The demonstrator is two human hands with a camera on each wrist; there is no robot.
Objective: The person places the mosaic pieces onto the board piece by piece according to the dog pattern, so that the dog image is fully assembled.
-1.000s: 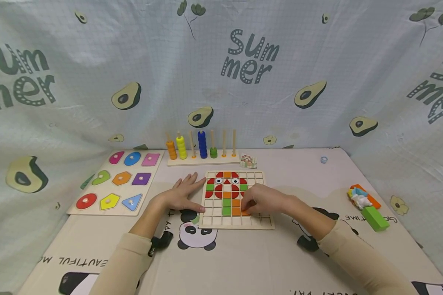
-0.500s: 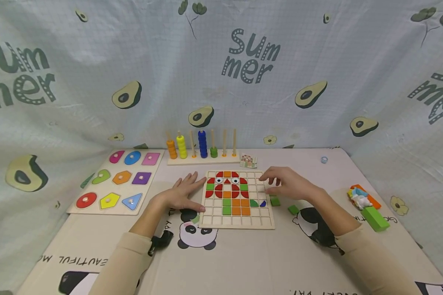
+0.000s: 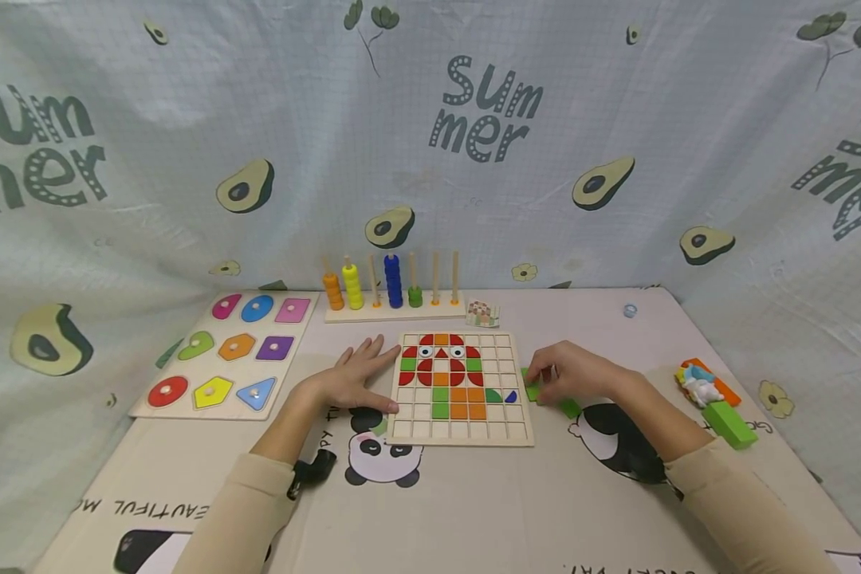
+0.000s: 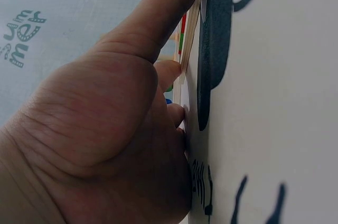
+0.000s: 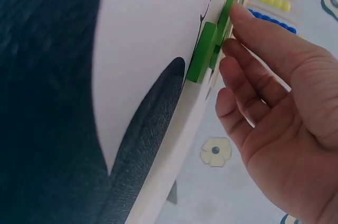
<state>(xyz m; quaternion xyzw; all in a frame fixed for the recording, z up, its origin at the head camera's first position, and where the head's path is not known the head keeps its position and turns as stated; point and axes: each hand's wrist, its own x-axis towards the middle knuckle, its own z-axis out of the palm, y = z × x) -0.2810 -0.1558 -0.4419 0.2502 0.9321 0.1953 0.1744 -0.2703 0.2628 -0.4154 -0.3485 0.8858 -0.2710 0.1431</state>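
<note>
A wooden grid board (image 3: 459, 433) lies mid-table. On it, red, orange and green tiles and two eye tiles make a bird-like figure. A green quarter-round tile (image 3: 493, 395) and a blue piece (image 3: 511, 396) sit at its right. My left hand (image 3: 355, 383) rests spread beside the board, thumb on its left edge. At the board's right edge, my right hand (image 3: 570, 371) pinches a green square tile (image 5: 224, 23) between thumb and fingertips. Another green square tile (image 5: 203, 55) lies close by, partly under the hand in the head view.
Left stands a shape puzzle board (image 3: 240, 375) with knobbed pieces. Behind the grid are a peg rack (image 3: 395, 314) with coloured beads and a small picture card (image 3: 483, 313). At right lie a green block (image 3: 729, 425), an orange piece (image 3: 725, 387) and a small figurine (image 3: 700, 388).
My right hand left the orange tile on the board, moved right past the edge, then came down onto the green tiles. The left hand has stayed put.
</note>
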